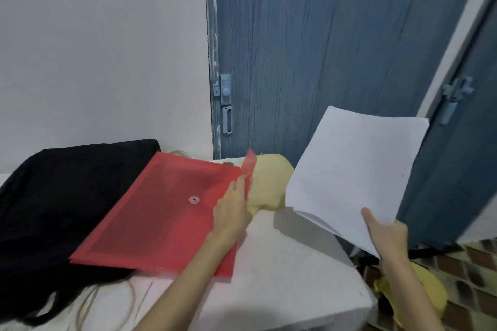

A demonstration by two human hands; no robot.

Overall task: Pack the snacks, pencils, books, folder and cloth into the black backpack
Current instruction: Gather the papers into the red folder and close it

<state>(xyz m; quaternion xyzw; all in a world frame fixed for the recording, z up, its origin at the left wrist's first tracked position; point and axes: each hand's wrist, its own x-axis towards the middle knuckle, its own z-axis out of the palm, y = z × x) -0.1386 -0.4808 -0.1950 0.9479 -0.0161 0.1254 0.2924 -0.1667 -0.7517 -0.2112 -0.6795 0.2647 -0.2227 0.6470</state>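
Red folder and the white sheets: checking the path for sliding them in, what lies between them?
In the head view, a yellow cloth lies between the red folder and the white sheets.

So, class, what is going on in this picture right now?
A person is packing at a white table. The left hand lifts the flap of a red folder that lies partly on the black backpack. The right hand holds a stack of white paper in the air beside it. A yellow cloth lies behind the folder.

The folder (161, 212) is showing translucent red, the backpack (61, 196) plain black, the cloth (269, 183) pale yellow, the paper sheets (352, 169) white, the counter (282, 277) white, and the door (322, 48) grained grey-blue.
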